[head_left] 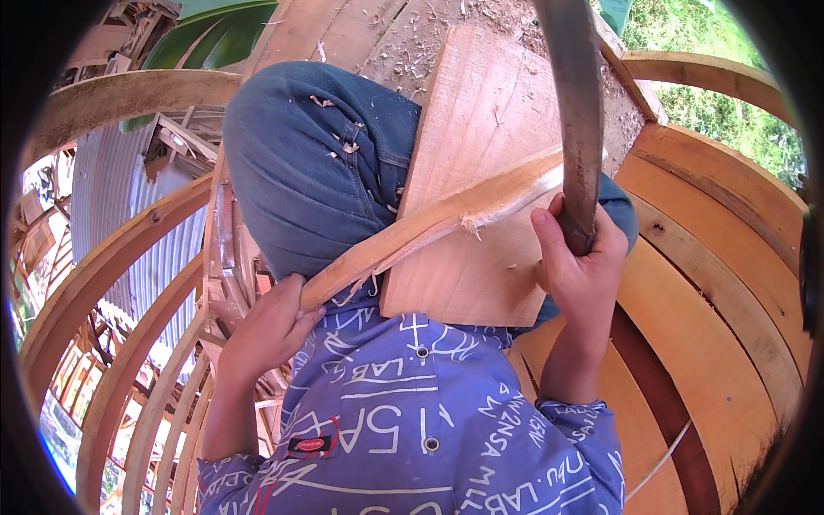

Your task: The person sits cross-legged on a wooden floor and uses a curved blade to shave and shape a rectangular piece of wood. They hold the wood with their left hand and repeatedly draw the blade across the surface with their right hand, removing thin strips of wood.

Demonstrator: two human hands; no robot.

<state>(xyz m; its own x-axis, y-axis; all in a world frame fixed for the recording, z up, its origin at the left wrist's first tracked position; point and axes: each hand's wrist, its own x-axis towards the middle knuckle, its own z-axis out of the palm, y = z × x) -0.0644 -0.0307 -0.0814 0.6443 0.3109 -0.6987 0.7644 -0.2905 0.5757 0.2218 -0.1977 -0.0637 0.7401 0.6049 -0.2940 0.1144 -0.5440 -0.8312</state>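
My left hand [273, 328] is closed around the near end of a carved wooden stick [412, 225], pale and slightly bent, with splintered fibres along its lower edge. The stick slants up to the right across a flat wooden board [476, 163], which lies over my lap. In my right hand [585, 257] is a machete [577, 103] with a long, dark blade. It points up and away, passing in front of the stick's far end, so I cannot tell whether they touch. My fingers hide the machete's grip.
Wood shavings are scattered on the planks [378, 51] ahead and on my jeans [300, 163]. Curved wooden ribs [112, 257] stand on the left, with corrugated metal sheet [107, 189] beyond. Curved side planks [712, 283] rise on the right. Grass [687, 34] shows at the upper right.
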